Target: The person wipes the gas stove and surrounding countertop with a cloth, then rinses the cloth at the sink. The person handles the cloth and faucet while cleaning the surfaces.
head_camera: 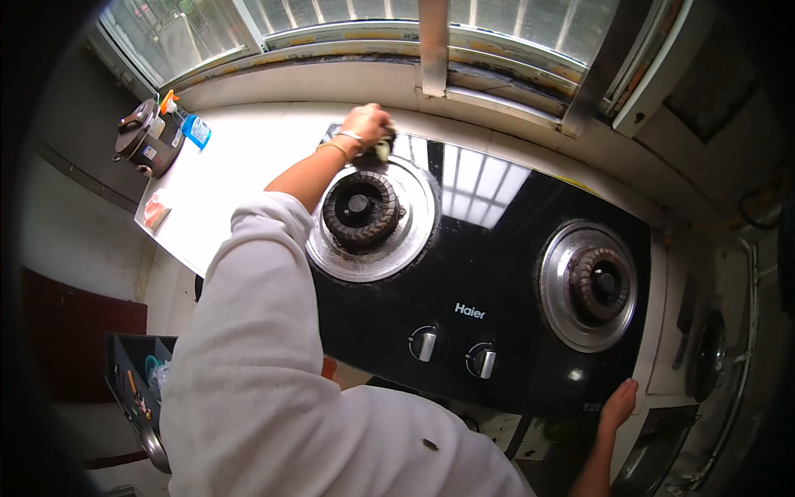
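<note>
My left hand, wearing bracelets at the wrist, holds a crumpled cloth against the back left of the black glass gas cooktop. Just below the cloth is the left burner, set in a round metal plate. The right burner has a similar metal plate. Two metal control knobs are at the cooktop's front. My right hand rests at the front right corner of the cooktop; its finger grip is not clear.
A blue spray bottle with an orange trigger and a lidded pot stand on the left of the white counter. A pink and white packet lies near its edge. An open drawer holds small items. A window runs behind.
</note>
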The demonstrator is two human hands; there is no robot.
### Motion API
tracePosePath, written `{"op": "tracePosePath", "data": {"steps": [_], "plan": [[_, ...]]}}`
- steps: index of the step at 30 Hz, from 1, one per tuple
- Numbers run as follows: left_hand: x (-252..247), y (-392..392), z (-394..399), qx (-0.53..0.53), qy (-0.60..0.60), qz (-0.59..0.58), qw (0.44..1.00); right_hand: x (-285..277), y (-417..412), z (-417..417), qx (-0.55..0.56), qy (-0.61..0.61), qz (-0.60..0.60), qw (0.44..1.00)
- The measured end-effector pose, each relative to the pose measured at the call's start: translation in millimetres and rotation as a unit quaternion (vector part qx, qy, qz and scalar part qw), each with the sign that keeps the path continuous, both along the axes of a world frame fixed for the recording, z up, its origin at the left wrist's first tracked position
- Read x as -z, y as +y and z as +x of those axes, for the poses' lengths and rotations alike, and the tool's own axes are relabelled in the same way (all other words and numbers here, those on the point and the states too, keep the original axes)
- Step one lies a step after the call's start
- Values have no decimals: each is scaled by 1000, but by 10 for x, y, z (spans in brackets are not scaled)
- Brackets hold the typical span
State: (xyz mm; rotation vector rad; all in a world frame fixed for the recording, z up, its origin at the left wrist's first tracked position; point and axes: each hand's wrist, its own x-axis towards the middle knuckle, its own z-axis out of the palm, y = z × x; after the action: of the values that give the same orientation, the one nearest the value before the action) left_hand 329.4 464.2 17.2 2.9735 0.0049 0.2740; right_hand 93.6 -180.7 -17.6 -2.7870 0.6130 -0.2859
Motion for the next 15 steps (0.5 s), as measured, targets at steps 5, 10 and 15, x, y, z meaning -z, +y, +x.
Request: {"op": "tracePosePath", "data": {"steps": [5,10,15], "plan": [[-35,-286,84,-20,10,27,999,55,11,6,19,-12,-34,999],[24,-912,164,100,-34,-40,994,58,-18,60,19,36,-13,999],[-29,71,-7,-154,29,-8,988,33,-25,22,10,12,-1,1000]]}}
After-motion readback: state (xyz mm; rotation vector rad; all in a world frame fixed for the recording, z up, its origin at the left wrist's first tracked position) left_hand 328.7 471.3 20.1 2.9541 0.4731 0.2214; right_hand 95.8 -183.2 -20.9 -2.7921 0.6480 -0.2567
